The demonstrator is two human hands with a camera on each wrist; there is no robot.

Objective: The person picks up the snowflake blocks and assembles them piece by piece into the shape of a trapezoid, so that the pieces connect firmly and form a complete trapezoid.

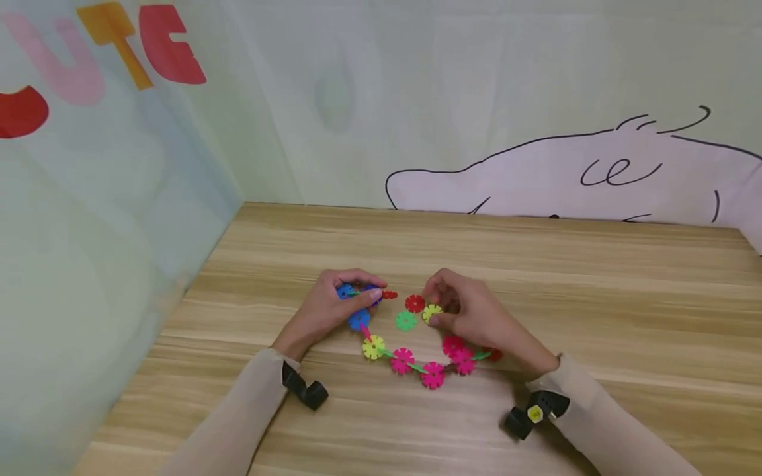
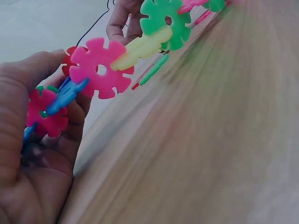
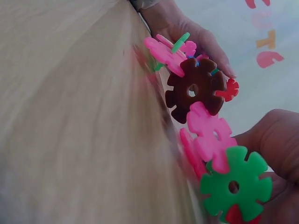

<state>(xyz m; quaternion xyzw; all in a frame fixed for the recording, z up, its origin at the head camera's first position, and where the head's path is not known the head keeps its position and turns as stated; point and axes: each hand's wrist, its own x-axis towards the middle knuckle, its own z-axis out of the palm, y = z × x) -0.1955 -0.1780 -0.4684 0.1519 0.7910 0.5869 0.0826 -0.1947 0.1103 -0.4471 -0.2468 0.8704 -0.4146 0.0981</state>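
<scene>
A chain of notched plastic flower discs curves across the table, including a blue disc, a yellow one and a pink one. My left hand pinches the chain's far-left end between thumb and fingers, where a red disc sticks out edge-on. In my right hand, a separate yellow disc is held between thumb and bent fingers. Between the hands lie a loose red disc and a light green disc. The right wrist view shows a brown disc linked near a green disc.
The wood-grain table meets a pale backdrop with a cartoon outline at its far edge. A second printed sheet with coloured letters stands along the left. Dark camera mounts sit on both wrists.
</scene>
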